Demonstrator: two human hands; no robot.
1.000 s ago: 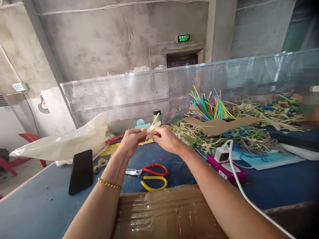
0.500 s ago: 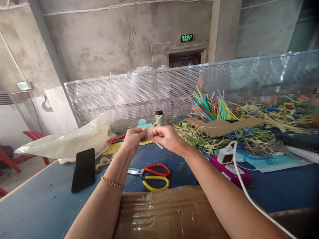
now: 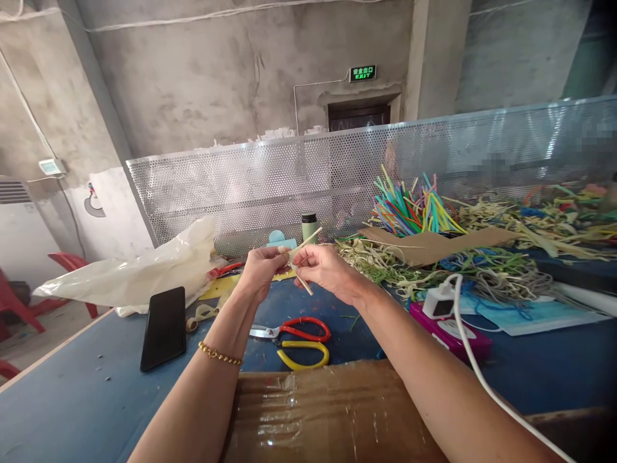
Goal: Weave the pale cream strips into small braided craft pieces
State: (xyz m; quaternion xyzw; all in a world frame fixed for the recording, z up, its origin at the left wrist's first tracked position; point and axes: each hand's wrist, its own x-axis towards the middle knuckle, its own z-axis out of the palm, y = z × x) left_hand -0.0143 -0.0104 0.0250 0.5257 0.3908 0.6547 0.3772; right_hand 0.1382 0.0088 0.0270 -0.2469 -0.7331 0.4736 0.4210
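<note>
Pale yellow strips (image 3: 307, 240) cross between my fingertips above the table; one end points up to the right, another hangs down. My left hand (image 3: 261, 269) is closed in a pinch on them. Fingertips of my right hand (image 3: 325, 267) are drawn together on the same strips, close beside the left. What the strips form between the fingers is too small to make out. Below the hands lie scissors (image 3: 304, 329) with one red and one yellow handle, on the blue tabletop (image 3: 347, 302). A brown cardboard piece (image 3: 328, 411) sits under my forearms.
A black phone (image 3: 164, 328) and a cream plastic bag (image 3: 139, 270) lie left. Behind the hands stands a green bottle (image 3: 310, 225). On the right are colourful stems (image 3: 419, 206), tangled strips (image 3: 482, 257), and a magenta power strip (image 3: 450, 331) with a white cable. A perforated metal screen (image 3: 241, 186) runs behind.
The fingers have shifted slightly on the strips, and the lower strip end hangs a little differently. The whole view has moved a little; the objects on the table stay put.
</note>
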